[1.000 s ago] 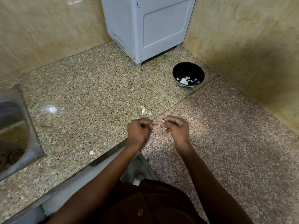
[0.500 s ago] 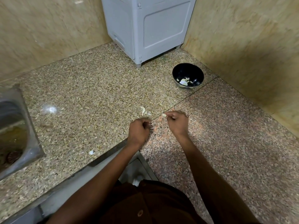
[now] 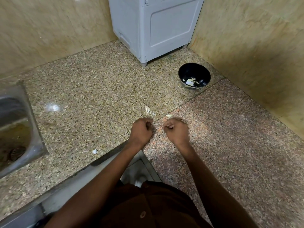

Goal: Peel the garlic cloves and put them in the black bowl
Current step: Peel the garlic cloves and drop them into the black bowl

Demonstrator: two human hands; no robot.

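Two bare hands hover side by side, a little apart, over the speckled granite countertop [image 3: 92,89], near its front edge. Left hand [image 3: 141,130]: fingers curled tight into the palm; whether a clove sits inside cannot be told. Right hand [image 3: 176,130]: fingers likewise curled, blurred, contents not visible. Several pale garlic skins and pieces [image 3: 148,111] lie on the stone just beyond the left hand; one small pale scrap [image 3: 169,115] lies just beyond the right hand. Round black bowl [image 3: 194,76]: stands well apart, toward the back right corner, holding a few whitish garlic pieces [image 3: 190,81]. Grey plastic appliance [image 3: 154,27] stands at the rear. Steel sink [image 3: 13,129] is set in at the left edge. One white fragment [image 3: 94,151] lies near the counter's front edge.
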